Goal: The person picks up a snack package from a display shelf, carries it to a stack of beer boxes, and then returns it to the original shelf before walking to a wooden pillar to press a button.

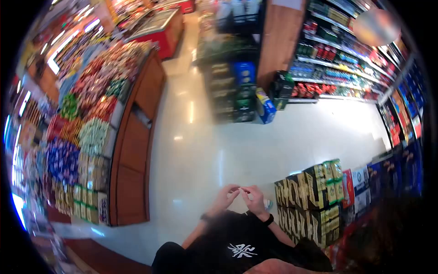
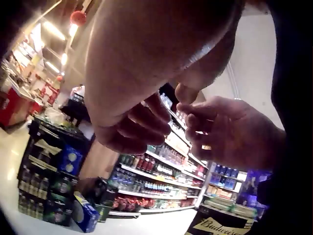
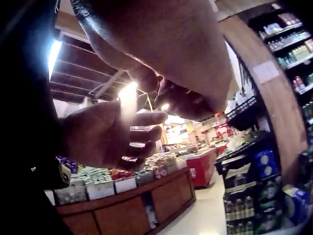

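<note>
The left hand point(image 1: 224, 199) and right hand point(image 1: 254, 200) meet at their fingertips in front of the black shirt point(image 1: 228, 233). Seen from the left wrist, the left hand point(image 2: 142, 73) fills the top with loosely bent fingers, and its thumb tip is close to the thumb and index finger of the right hand point(image 2: 234, 132). From the right wrist, the left hand point(image 3: 102, 134) has its fingers loosely spread, while the right hand point(image 3: 171, 49) hides part of the meeting point. No held object can be made out in either hand.
A wooden counter point(image 1: 132, 178) piled with packaged goods runs along the left. Stacked drink cases point(image 1: 310, 196) stand close at the right. Ahead are more cases point(image 1: 228, 96), a wooden pillar point(image 1: 279, 41) and bottle shelves point(image 1: 337, 64). Shiny pale floor point(image 1: 205, 150) lies between them.
</note>
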The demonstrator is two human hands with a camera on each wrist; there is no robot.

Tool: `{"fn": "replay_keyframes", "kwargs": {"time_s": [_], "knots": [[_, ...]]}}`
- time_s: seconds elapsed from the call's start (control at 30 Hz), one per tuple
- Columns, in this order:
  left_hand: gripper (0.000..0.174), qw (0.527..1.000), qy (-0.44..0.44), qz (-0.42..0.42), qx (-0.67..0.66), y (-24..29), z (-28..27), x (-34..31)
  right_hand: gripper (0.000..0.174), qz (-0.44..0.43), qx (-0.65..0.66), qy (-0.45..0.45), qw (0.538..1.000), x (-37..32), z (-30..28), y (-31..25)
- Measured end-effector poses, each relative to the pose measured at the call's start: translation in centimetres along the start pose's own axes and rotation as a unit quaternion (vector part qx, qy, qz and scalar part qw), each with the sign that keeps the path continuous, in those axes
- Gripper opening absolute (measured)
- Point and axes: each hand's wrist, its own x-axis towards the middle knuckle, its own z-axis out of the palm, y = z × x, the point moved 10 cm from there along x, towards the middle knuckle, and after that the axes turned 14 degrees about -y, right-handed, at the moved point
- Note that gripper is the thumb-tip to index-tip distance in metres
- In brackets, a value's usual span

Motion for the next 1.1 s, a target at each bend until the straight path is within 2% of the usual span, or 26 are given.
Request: {"fn": "replay_keyframes", "kwargs": {"time_s": [0.03,0.07,0.2,0.3,0.4,0.5,0.6,0.7,0.8,0.9,1.0,1.1], "knots": [[0.027,0.999,0.025,-0.019,0.009,-1.1,-1.8,-1.9,0.020,-0.030,0.137,0.015,0.990,1.0,1.0,-1.2],[0.028,0.998,0.050,-0.042,0.018,-2.2,-3.5,-3.9,0.020,-0.055,0.275,0.025,0.959,1.9,2.1,-2.4],[0.030,0.986,0.154,-0.049,-0.030,-4.9,-10.3,-11.6,0.018,-0.024,0.325,-0.170,0.930,5.9,8.2,-10.4],[0.029,0.971,0.231,-0.063,-0.014,-6.0,-14.4,-17.5,0.016,-0.014,0.329,-0.306,0.893,8.4,12.0,-15.7],[0.028,0.949,0.297,-0.104,-0.006,-7.9,-16.8,-22.6,0.015,-0.191,0.290,-0.215,0.913,9.4,13.0,-20.7],[0.028,0.919,0.353,-0.164,-0.069,-11.3,-17.3,-26.7,0.014,-0.254,0.280,-0.267,0.887,10.2,14.9,-24.3],[0.029,0.899,0.398,-0.173,-0.060,-12.0,-18.4,-29.1,0.014,-0.136,0.378,-0.349,0.846,12.2,16.4,-25.8],[0.029,0.884,0.410,-0.189,-0.119,-13.8,-20.1,-30.3,0.013,-0.202,0.305,-0.370,0.854,14.9,16.0,-29.0],[0.030,0.876,0.430,-0.175,-0.129,-14.7,-23.3,-31.1,0.013,-0.206,0.409,-0.365,0.811,17.1,19.6,-30.3],[0.029,0.866,0.456,-0.184,-0.090,-15.8,-27.0,-32.0,0.013,-0.182,0.404,-0.398,0.803,19.7,23.2,-31.4],[0.027,0.861,0.469,-0.173,-0.092,-16.6,-30.9,-33.1,0.014,-0.226,0.326,-0.456,0.797,22.1,27.6,-33.8],[0.027,0.845,0.476,-0.232,-0.079,-17.8,-35.4,-35.0,0.016,-0.218,0.383,-0.446,0.779,25.7,31.2,-36.3]]}}
